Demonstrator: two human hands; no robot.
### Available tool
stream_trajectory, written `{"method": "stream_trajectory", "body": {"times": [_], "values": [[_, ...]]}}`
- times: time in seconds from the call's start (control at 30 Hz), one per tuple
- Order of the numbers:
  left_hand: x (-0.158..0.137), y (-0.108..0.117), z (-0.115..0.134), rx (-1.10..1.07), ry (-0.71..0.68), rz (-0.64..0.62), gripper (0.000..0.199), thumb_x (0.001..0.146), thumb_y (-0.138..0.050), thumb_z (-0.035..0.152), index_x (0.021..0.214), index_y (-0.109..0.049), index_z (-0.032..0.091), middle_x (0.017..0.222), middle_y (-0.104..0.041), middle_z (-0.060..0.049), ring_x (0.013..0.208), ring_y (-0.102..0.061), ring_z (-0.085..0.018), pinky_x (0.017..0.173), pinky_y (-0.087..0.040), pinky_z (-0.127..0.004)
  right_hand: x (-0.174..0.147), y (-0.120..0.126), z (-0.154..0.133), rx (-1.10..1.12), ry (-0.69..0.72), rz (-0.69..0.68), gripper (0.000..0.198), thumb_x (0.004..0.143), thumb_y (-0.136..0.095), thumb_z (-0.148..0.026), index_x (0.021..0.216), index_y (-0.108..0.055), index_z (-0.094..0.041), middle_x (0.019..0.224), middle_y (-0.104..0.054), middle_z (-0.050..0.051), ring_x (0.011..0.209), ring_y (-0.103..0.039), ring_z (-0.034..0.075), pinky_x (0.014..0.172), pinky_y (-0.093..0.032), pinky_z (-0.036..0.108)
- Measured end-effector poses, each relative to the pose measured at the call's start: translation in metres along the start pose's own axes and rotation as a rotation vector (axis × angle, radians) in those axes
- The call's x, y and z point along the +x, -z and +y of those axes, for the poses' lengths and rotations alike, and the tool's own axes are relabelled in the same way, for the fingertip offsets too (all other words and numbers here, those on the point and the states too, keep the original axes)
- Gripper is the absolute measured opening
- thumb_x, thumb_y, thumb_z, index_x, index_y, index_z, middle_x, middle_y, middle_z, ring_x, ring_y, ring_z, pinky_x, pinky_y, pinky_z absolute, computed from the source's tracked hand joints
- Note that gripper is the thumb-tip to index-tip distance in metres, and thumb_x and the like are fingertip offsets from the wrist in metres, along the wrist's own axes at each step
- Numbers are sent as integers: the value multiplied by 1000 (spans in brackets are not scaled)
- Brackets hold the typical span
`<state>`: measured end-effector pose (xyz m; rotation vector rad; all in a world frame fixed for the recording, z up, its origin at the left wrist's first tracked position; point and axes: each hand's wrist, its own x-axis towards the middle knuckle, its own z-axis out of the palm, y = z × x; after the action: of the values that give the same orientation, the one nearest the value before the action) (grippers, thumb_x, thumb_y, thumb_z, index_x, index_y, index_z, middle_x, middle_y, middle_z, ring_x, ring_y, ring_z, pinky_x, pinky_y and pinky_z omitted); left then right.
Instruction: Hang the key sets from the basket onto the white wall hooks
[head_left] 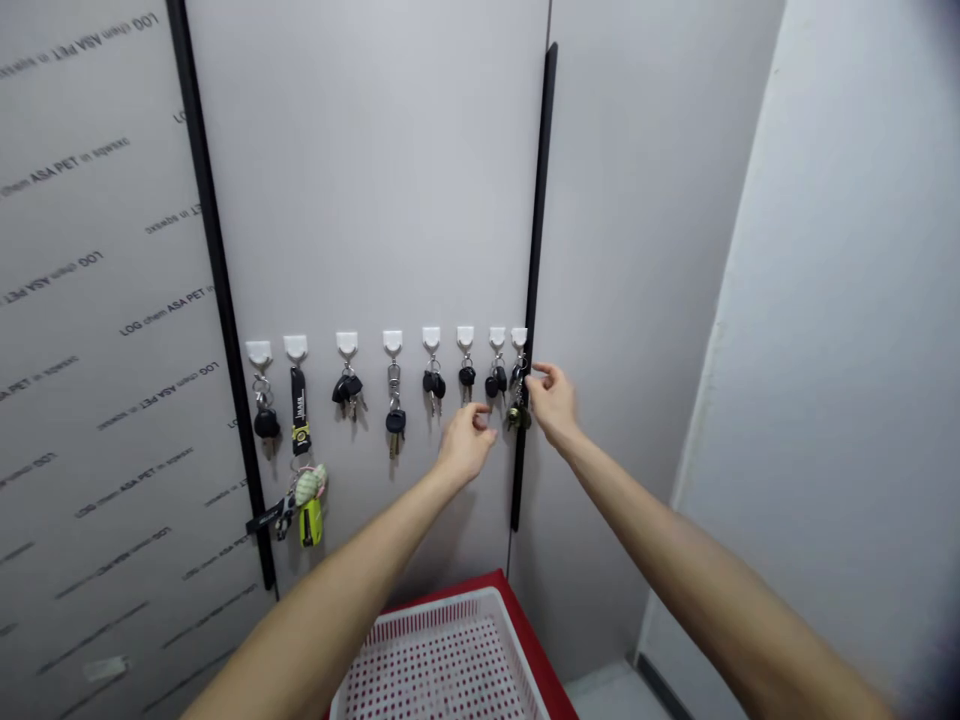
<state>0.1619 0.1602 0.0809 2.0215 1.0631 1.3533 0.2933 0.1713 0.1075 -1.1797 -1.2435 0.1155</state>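
Note:
A row of white hooks (392, 342) is stuck on a grey cabinet door, each with a set of keys hanging from it. My right hand (553, 402) reaches to the rightmost key bunch (517, 400), fingers touching it near the hook. My left hand (465, 444) hovers just below the black keys (496, 381) on the second hook from the right, fingers loosely curled with nothing in them. At the left hangs a black lanyard (299, 410) with a green tag (310, 521) and a pale charm.
A white perforated basket (442, 665) rests on a red surface (546, 665) below my arms. Black vertical handles (534, 260) run along the door edges. A film-covered panel stands on the left, a plain wall on the right.

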Motion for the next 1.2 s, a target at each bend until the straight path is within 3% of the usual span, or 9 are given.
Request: {"method": "stream_trajectory", "body": {"times": [0.1, 0.23, 0.43, 0.67, 0.73, 0.8, 0.93, 1.07, 1.2], "values": [[-2, 9, 6, -190, -22, 110, 50, 59, -47, 9, 107, -34, 15, 53, -42, 7, 50, -41, -5, 56, -37, -19, -32, 3, -22, 26, 186, -90, 50, 63, -42, -19, 112, -29, -16, 46, -39, -8, 42, -37, 6, 46, -36, 19], [-7, 28, 40, -431, -271, 165, 73, 60, -47, 8, 119, -7, 24, 54, -41, 8, 48, -39, -4, 52, -36, -16, -55, 12, -62, 277, 342, -132, 67, 65, -41, -16, 120, -3, -24, 59, -47, -6, 41, -36, 5, 42, -35, 19], [-14, 30, 63, -477, -323, 136, 75, 60, -49, 11, 119, -6, 28, 53, -41, 8, 43, -35, -3, 48, -35, -16, -49, 16, -73, 402, 349, -163, 71, 63, -42, -14, 119, -1, -30, 75, -51, -2, 39, -35, 3, 39, -34, 19], [-8, 17, 50, -405, -346, 106, 73, 63, -46, 11, 119, -3, 25, 54, -36, 8, 48, -36, -3, 50, -34, -14, -46, 17, -63, 372, 347, -189, 72, 63, -42, -14, 120, 0, -27, 58, -46, -6, 40, -35, 5, 41, -35, 20], [-6, 15, 44, -349, -324, 123, 70, 63, -46, 11, 119, -6, 24, 54, -37, 8, 48, -37, -3, 52, -35, -15, -42, 16, -53, 300, 317, -149, 68, 64, -41, -16, 120, -4, -24, 54, -43, -7, 41, -36, 6, 44, -36, 20], [-2, 13, 34, -266, -251, 156, 66, 62, -46, 11, 118, -13, 22, 59, -41, 6, 51, -39, -4, 55, -36, -17, -34, 14, -38, 178, 247, -60, 56, 64, -42, -20, 116, -21, -20, 54, -44, -6, 44, -39, 6, 47, -37, 20], [5, 6, 9, -76, -67, 260, 54, 60, -48, 15, 110, -29, 16, 90, -46, -6, 75, -46, -11, 67, -38, -23, -13, 11, -1, -138, 88, 84, 32, 62, -44, -28, 91, -49, -14, 68, -52, 2, 57, -46, 10, 58, -38, 24], [12, -4, -2, 26, 13, 235, 51, 61, -48, 20, 109, -30, 13, 108, -40, -12, 95, -41, -18, 78, -33, -29, 2, 5, 17, -345, -13, 2, 29, 63, -42, -35, 81, -54, -16, 72, -56, 6, 63, -49, 14, 56, -35, 25], [27, -14, 5, -56, 166, 248, 45, 61, -49, 22, 103, -34, 11, 96, -49, -12, 88, -46, -18, 77, -33, -30, 7, -2, 20, -462, -36, -22, 25, 64, -40, -37, 70, -56, -19, 66, -56, 5, 60, -48, 15, 50, -30, 24]]}}
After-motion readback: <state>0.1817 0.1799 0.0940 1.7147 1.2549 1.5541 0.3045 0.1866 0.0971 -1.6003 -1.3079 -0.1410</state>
